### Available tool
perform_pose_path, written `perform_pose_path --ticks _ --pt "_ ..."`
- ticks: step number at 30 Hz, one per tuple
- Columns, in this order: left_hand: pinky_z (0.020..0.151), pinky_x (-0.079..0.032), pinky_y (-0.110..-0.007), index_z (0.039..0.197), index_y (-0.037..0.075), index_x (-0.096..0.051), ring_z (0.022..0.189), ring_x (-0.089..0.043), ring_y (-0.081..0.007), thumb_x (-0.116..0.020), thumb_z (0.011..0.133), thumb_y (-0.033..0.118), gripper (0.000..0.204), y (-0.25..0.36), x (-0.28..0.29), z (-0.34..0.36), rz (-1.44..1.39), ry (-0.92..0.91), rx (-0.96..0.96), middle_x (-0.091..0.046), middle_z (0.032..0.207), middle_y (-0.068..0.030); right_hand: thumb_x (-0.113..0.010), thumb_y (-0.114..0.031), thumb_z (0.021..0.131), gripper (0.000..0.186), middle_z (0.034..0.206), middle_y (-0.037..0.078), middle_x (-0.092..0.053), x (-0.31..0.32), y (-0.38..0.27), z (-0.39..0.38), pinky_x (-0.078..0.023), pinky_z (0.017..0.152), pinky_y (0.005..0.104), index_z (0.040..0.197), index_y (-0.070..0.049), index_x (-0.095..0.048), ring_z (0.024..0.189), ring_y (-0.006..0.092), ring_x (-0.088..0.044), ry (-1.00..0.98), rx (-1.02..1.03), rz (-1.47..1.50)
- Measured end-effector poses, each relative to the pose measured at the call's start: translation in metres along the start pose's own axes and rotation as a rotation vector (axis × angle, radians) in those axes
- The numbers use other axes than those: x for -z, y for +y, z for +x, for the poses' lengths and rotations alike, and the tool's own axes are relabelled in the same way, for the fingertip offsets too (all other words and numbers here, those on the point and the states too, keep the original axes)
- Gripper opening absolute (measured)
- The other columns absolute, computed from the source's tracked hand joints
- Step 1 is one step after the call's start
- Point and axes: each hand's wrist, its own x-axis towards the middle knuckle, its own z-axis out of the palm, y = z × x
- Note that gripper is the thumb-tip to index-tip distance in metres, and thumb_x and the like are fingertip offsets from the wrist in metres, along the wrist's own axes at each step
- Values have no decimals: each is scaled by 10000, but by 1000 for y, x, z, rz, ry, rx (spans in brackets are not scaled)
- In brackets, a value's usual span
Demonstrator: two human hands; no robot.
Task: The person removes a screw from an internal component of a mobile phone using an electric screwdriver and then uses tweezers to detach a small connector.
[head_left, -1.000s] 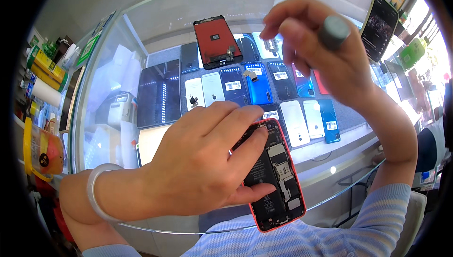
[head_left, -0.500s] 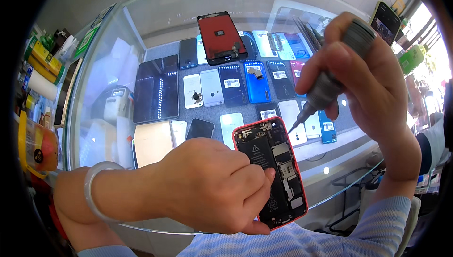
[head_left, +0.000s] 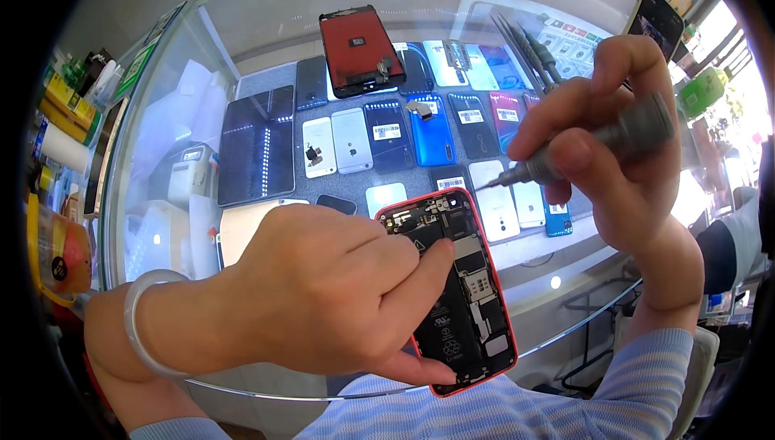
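Note:
My left hand (head_left: 315,295) grips an opened phone (head_left: 476,303) with a red frame, index finger and thumb lying over its dark battery and inner parts. In my right hand (head_left: 617,190) is a grey screwdriver (head_left: 650,125), held slanting down to the left, its thin tip just above the phone's top right corner and apparently not touching it. A detached screen assembly (head_left: 359,48) with a red back lies on the glass counter (head_left: 206,28) beyond my hands. A small metal part (head_left: 420,111) rests over a blue phone in the display.
Several phones (head_left: 353,140) lie in rows under the glass. Thin tools (head_left: 525,52) stand at the back right, near a propped phone (head_left: 654,16) with a lit screen. Bottles (head_left: 64,97) and a yellow-lidded tub (head_left: 60,254) crowd the left side. A green object (head_left: 698,93) is at the right.
My right hand has come down from its raised position, swinging the screwdriver's tip round toward the phone's top corner. My left hand's fingers have shifted on the phone.

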Motion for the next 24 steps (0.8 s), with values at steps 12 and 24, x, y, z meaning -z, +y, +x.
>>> perform_pose_path --ticks 12,24 --pt "376 -321 -256 768 22 -652 446 -447 -124 -771 616 530 543 0 1 -2 58 54 9 -384 581 16 -569 -221 994 628 857 166 -684 -5 18 -22 -450 480 184 1425 -44 -150 497 77 -557 64 111 -10" --pt "405 -371 -269 838 -11 -647 419 -459 -157 -848 522 685 790 -2 3 -3 41 16 170 -493 581 -17 -586 -215 985 640 860 162 -690 5 16 -13 -456 488 185 1419 -23 -157 505 87 -572 -30 120 -40"
